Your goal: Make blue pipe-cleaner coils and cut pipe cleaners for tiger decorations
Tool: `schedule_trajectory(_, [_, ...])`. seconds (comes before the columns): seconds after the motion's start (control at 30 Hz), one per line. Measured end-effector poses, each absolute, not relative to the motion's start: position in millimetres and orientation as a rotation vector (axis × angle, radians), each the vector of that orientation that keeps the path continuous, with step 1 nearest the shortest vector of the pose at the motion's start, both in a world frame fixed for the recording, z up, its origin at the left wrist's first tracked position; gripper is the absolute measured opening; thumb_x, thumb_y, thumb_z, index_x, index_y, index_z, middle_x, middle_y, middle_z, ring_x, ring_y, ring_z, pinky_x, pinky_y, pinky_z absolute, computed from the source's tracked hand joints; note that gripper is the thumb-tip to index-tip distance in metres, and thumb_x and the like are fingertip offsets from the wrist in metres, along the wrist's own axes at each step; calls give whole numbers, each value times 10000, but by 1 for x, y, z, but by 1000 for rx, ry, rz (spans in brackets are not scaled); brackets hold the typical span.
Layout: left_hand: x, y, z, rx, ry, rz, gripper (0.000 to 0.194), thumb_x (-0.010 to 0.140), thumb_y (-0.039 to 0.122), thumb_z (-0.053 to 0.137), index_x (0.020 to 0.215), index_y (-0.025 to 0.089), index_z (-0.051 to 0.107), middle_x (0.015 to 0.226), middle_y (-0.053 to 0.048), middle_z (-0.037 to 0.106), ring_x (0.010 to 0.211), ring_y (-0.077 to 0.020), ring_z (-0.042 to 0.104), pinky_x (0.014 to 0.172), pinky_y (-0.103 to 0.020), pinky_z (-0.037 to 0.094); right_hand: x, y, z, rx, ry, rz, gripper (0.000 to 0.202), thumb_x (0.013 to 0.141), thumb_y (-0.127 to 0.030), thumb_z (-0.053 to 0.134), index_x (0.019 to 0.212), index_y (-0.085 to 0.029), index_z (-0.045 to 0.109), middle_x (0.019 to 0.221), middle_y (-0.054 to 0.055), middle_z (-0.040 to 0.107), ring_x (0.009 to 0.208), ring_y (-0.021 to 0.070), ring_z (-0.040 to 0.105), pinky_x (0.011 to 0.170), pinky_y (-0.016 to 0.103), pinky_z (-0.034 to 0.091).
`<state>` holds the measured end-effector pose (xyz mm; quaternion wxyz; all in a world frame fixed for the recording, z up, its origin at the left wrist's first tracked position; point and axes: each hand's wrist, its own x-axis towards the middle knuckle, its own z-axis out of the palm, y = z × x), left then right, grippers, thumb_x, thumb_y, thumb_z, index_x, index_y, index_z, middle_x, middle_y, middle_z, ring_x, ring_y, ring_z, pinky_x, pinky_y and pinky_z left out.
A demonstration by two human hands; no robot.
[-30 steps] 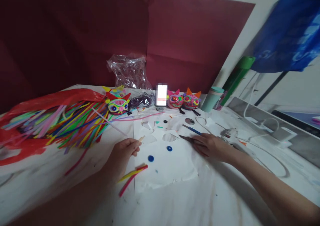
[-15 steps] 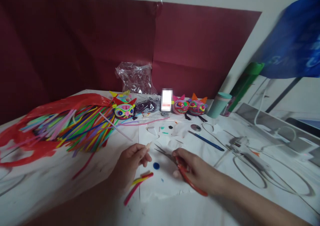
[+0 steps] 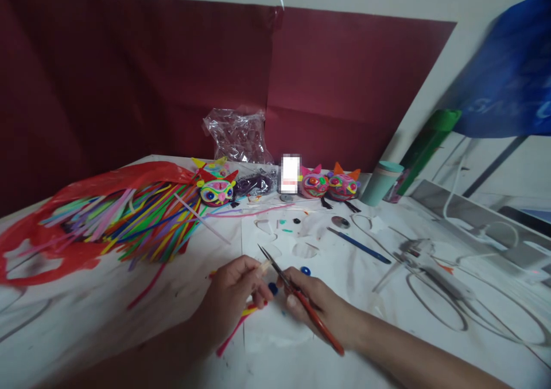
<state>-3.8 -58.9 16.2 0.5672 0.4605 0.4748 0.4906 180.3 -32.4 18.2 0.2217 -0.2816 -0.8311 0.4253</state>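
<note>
My left hand (image 3: 235,291) pinches a small pale piece (image 3: 264,267) between thumb and fingertips; its exact kind is too small to make out. My right hand (image 3: 316,298) is closed around scissors with orange handles (image 3: 317,320). Their pointed metal blades reach up and left, right beside the pale piece, and I cannot tell whether they touch it. Below the hands, a dark blue disc (image 3: 272,288) lies on the white paper, and a blue ring-like piece (image 3: 305,271) sits just above my right hand. Red and yellow fuzzy stems (image 3: 232,334) lie partly under my left hand.
A red plastic bag (image 3: 142,174) with many coloured stems (image 3: 159,222) spreads at left. Several decorated animal heads (image 3: 217,191) stand at the back. At right are a blue craft knife (image 3: 359,245), a glue gun (image 3: 437,274) with its cable, and a green cup (image 3: 381,183).
My right hand has moved left and slightly down, bringing the scissor blades up beside the pale piece. My left hand has shifted slightly right and down. The blue ring-like piece now shows.
</note>
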Motion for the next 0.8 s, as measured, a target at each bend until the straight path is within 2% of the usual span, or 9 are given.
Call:
schedule_trajectory(0.13, [-2, -60, 17, 1101, 1141, 1130, 184, 731, 329, 556, 656, 167, 512, 514, -3, 629, 440, -99, 502, 500, -225, 386, 183, -33, 16, -801, -2305, 1176, 180, 867, -361, 459, 871, -182, 439, 746, -13, 441, 639, 112, 371, 588, 218, 361])
schedule_trajectory(0.33, [-1, -59, 17, 1113, 1142, 1122, 192, 737, 334, 547, 650, 167, 511, 516, 2, 627, 443, -95, 508, 503, -220, 390, 182, -33, 16, -810, -2303, 1170, 181, 887, -348, 406, 875, -172, 442, 746, -11, 444, 639, 108, 378, 584, 212, 361])
schedule_trajectory(0.53, [-2, -60, 15, 1140, 1154, 1111, 169, 740, 311, 535, 654, 169, 507, 517, 3, 629, 436, -96, 508, 495, -218, 387, 184, -32, 14, -842, -2309, 1195, 160, 872, -334, 445, 861, -175, 430, 704, -34, 408, 611, 95, 340, 551, 197, 333])
schedule_trajectory(0.8, [-2, -60, 12, 1188, 1166, 1085, 175, 748, 311, 521, 644, 171, 506, 511, 0, 626, 430, -104, 509, 474, -221, 372, 188, -34, 7, -929, -2312, 1185, 208, 880, -360, 419, 768, -185, 412, 646, -45, 370, 564, 87, 311, 494, 193, 295])
